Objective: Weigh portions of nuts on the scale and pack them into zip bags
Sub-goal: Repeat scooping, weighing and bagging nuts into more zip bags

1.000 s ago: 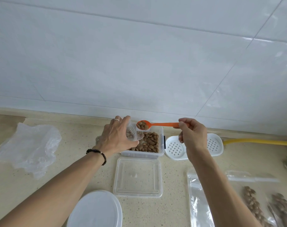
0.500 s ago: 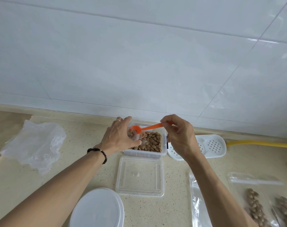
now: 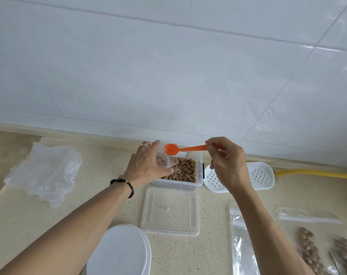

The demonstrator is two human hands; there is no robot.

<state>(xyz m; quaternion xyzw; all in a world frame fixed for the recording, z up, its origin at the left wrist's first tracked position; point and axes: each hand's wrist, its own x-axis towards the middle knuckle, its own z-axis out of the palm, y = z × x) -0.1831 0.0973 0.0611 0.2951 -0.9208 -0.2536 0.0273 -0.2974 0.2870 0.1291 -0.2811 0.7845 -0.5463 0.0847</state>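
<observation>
Head view, what surface are you on?
— Your speckled beige counter (image 3: 39,225) meets a white tiled wall (image 3: 168,66).
— And your 2 hands?
— Your left hand (image 3: 146,167) grips a small bag (image 3: 165,162) of nuts over the nut box (image 3: 185,171); your right hand (image 3: 228,165) pinches the orange spoon (image 3: 180,149) above it.

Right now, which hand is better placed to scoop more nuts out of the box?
The right hand. It already pinches the orange spoon, whose bowl looks empty and hangs just above the open box of nuts. The left hand is busy holding the small clear bag over the box.
</observation>
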